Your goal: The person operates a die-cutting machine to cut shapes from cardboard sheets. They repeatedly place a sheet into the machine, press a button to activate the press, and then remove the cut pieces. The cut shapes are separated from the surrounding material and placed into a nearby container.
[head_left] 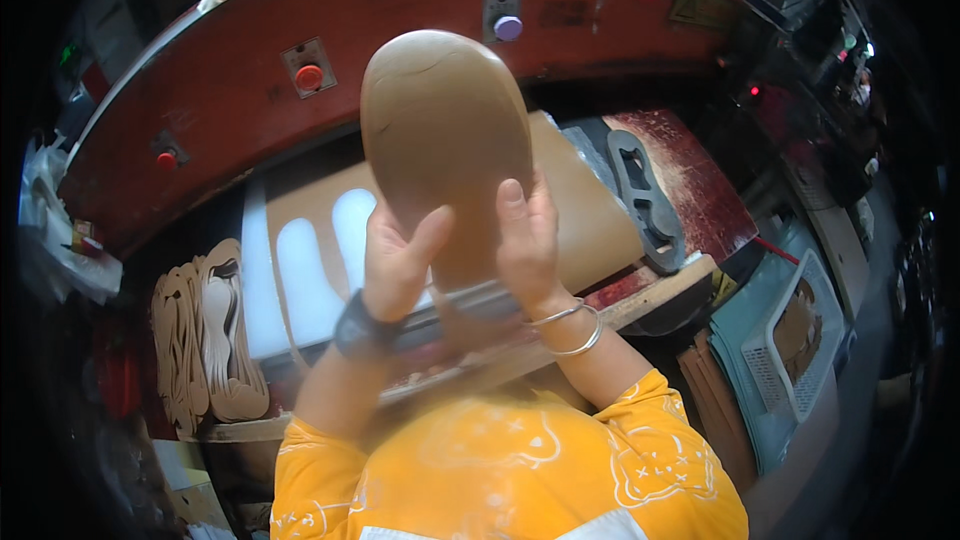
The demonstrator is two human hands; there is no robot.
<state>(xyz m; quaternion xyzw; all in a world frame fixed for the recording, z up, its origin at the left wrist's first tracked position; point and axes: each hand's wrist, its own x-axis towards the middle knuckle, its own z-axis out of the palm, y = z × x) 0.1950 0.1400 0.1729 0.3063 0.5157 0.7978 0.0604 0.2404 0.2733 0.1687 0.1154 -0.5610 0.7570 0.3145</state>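
Raised in front of me is a tan, sole-shaped piece (445, 120), perhaps a stack of insoles; its rounded end points away from me. My left hand (396, 258) grips its near left edge, with the thumb on the face turned to me. On the opposite edge my right hand (528, 240) is closed in the same way. Behind it lies a tan sheet (595, 230) with sole-shaped cut-outs, over a white board (263, 315). To the right of the sheet rests a grey sole-shaped cutting die (642, 195) on a worn red board (690, 155).
A red machine beam (420, 0) spans the back, with red buttons (309, 78) and a pale purple knob (508, 29). Tan sole-shaped pieces (225, 340) stand bundled at the left. A white plastic basket (768, 355) sits at the lower right, next to brown sheets (718, 390).
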